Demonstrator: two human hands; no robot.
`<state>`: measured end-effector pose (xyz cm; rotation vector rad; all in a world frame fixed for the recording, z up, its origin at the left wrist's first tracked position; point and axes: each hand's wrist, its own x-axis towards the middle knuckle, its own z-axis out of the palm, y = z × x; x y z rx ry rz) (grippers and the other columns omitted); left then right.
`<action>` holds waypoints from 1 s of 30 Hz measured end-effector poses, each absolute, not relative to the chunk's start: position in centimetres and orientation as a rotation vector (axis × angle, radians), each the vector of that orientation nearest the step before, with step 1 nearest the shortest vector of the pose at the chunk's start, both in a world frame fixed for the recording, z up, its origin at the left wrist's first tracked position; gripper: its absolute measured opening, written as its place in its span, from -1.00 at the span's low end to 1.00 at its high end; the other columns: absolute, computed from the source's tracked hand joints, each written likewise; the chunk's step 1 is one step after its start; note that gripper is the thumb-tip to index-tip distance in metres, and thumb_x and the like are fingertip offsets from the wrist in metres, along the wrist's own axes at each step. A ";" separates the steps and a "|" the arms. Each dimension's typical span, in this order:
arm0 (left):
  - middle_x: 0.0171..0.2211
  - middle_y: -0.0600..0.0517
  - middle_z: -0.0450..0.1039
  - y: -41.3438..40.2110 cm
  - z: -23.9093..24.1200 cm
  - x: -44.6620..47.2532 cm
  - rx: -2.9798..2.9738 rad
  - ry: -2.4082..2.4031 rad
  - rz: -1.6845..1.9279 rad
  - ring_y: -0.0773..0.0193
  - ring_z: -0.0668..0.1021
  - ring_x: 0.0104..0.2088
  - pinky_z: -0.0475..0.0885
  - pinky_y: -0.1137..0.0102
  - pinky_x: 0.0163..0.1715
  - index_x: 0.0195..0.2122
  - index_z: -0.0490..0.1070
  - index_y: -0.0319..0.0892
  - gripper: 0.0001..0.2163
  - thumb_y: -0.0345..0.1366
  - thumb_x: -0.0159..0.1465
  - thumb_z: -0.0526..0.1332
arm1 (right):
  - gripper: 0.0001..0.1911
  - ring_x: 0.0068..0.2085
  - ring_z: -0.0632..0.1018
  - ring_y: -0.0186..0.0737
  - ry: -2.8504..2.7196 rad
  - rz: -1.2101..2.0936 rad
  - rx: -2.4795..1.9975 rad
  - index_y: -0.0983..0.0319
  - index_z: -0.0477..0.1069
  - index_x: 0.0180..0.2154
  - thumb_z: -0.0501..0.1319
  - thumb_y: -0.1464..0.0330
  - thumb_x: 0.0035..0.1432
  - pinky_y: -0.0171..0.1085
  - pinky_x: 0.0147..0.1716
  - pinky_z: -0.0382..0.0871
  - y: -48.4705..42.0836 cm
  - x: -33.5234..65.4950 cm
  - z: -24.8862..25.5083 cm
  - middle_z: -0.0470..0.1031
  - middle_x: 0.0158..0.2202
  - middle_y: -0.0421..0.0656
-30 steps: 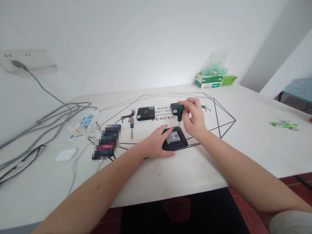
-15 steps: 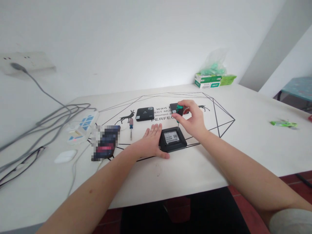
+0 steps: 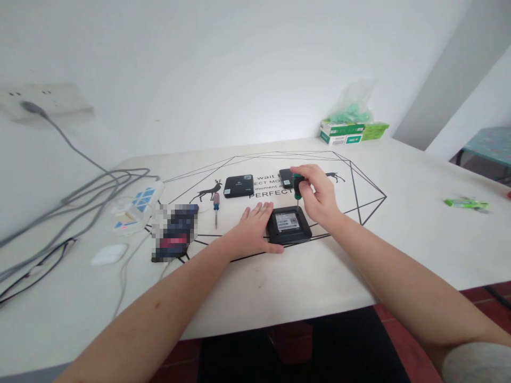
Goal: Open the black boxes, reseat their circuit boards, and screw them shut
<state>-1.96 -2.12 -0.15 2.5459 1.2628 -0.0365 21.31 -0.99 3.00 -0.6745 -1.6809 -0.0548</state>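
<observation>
A square black set-top box (image 3: 302, 230) lies with its labelled underside up near the middle of the table. My right hand (image 3: 319, 194) is closed around the handle of a green-and-black screwdriver (image 3: 297, 183). The screwdriver stands nearly upright, its tip at the far right corner of the box. My left hand (image 3: 253, 231) lies against the box's left edge, fingers stretched out and thumb along the near side. Behind are two more black boxes, one (image 3: 238, 186) at left and another (image 3: 285, 177) partly hidden by my right hand. Left of my left hand lies a second screwdriver (image 3: 216, 205).
A phone with a pixelated screen (image 3: 175, 234), a white case (image 3: 109, 254), a power strip (image 3: 138, 205) and grey cables (image 3: 96, 197) occupy the left side. Cartons (image 3: 341, 132) with a plastic bag stand at the back right. A green packet (image 3: 467, 204) lies far right.
The box and both hands have shifted slightly right. The screwdriver in my right hand stands a little more upright, its tip still at the same corner.
</observation>
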 end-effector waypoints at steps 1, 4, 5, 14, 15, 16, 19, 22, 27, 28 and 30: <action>0.60 -0.38 -0.31 -2.2 -0.1 -1.9 2.543 1.276 -0.030 -0.29 -0.17 0.59 -0.19 -0.11 0.52 0.60 -0.38 -0.32 0.27 0.42 0.19 0.25 | -0.59 -0.02 0.62 -0.08 -1.685 -0.052 -0.670 0.07 0.52 0.08 0.04 0.50 0.37 0.00 -0.04 0.57 -0.9 21.3 3.0 0.60 -0.05 -0.08; 0.59 -0.44 -0.31 -2.3 -0.3 -1.9 2.527 1.326 -0.010 -0.36 -0.16 0.58 -0.13 -0.12 0.51 0.59 -0.34 -0.41 0.31 0.44 0.15 0.27 | -0.58 0.05 0.61 -0.05 -1.669 -0.066 -0.676 0.07 0.53 0.05 0.03 0.52 0.37 0.05 0.05 0.55 -0.7 21.4 3.0 0.58 0.00 -0.06; 0.58 -0.46 -0.31 -2.3 -0.5 -1.9 2.520 1.339 -0.001 -0.38 -0.17 0.58 -0.12 -0.12 0.51 0.59 -0.33 -0.41 0.32 0.45 0.13 0.27 | -0.58 0.05 0.60 -0.05 -1.653 -0.081 -0.684 0.07 0.54 0.03 0.02 0.53 0.36 0.05 0.04 0.55 -0.7 21.5 3.0 0.55 0.00 -0.05; 0.56 -0.54 -0.30 -2.1 -1.3 -1.8 2.468 1.409 0.051 -0.42 -0.19 0.57 -0.10 -0.15 0.51 0.56 -0.17 -0.46 0.36 0.52 0.04 0.27 | -0.77 -0.01 0.63 -0.06 -1.543 -0.017 -0.764 0.10 0.49 -0.10 0.09 0.45 0.36 0.01 -0.05 0.55 -0.6 21.8 3.2 0.61 -0.08 -0.09; 0.57 -0.53 -0.30 -2.2 -1.3 -1.7 2.460 1.414 0.055 -0.42 -0.20 0.57 -0.11 -0.15 0.51 0.56 -0.16 -0.45 0.37 0.53 0.03 0.27 | -0.85 -0.02 0.64 -0.06 -1.521 0.010 -0.795 0.10 0.47 -0.10 0.14 0.39 0.38 0.00 -0.08 0.56 -0.6 21.7 3.2 0.64 -0.07 -0.09; 0.57 -0.53 -0.31 -2.2 -1.2 -1.7 2.455 1.416 0.058 -0.42 -0.20 0.57 -0.11 -0.15 0.51 0.56 -0.16 -0.44 0.37 0.53 0.03 0.27 | -0.92 -0.05 0.66 -0.07 -1.499 0.033 -0.826 0.10 0.44 -0.11 0.21 0.33 0.37 -0.02 -0.11 0.56 -0.7 21.6 3.2 0.66 -0.07 -0.10; 0.57 -0.52 -0.32 -2.2 -1.1 -1.7 2.457 1.411 0.053 -0.40 -0.21 0.57 -0.12 -0.16 0.51 0.57 -0.19 -0.42 0.36 0.54 0.04 0.25 | -0.68 -0.16 0.67 -0.10 -1.452 0.109 -0.882 0.09 0.35 -0.15 0.44 0.22 0.19 -0.05 -0.18 0.55 -0.6 21.2 3.3 0.71 -0.10 -0.13; 0.57 -0.51 -0.35 -2.3 -1.0 -1.7 2.460 1.423 0.022 -0.37 -0.22 0.57 -0.14 -0.12 0.51 0.58 -0.22 -0.44 0.37 0.55 0.05 0.23 | -0.55 -0.19 0.68 -0.12 -1.442 0.232 -0.870 0.06 0.24 -0.15 0.49 0.23 0.13 -0.06 -0.17 0.57 -0.6 21.0 3.1 0.73 -0.08 -0.15; 0.57 -0.51 -0.33 -2.4 -0.8 -1.6 2.472 1.424 0.003 -0.37 -0.20 0.57 -0.13 -0.11 0.51 0.58 -0.24 -0.47 0.38 0.54 0.07 0.23 | -0.73 -0.08 0.68 -0.12 -1.477 0.279 -0.831 0.05 0.27 -0.02 0.27 0.34 0.30 0.02 -0.02 0.57 -0.5 21.2 2.7 0.66 0.13 -0.06; 0.57 -0.50 -0.34 -2.4 -0.8 -1.6 2.471 1.429 -0.006 -0.36 -0.21 0.57 -0.13 -0.10 0.52 0.58 -0.25 -0.48 0.38 0.54 0.07 0.23 | -0.75 -0.04 0.67 -0.10 -1.484 0.250 -0.824 0.06 0.30 -0.01 0.23 0.36 0.30 0.03 -0.02 0.57 -0.5 21.3 2.6 0.63 0.14 -0.06; 0.57 -0.48 -0.36 -2.3 -0.8 -1.5 2.471 1.437 -0.025 -0.35 -0.22 0.58 -0.14 -0.08 0.52 0.58 -0.26 -0.47 0.38 0.53 0.07 0.22 | -0.76 0.02 0.62 -0.05 -1.495 0.157 -0.804 0.08 0.39 -0.02 0.17 0.41 0.29 0.02 -0.06 0.57 -0.4 21.6 2.8 0.60 0.11 -0.05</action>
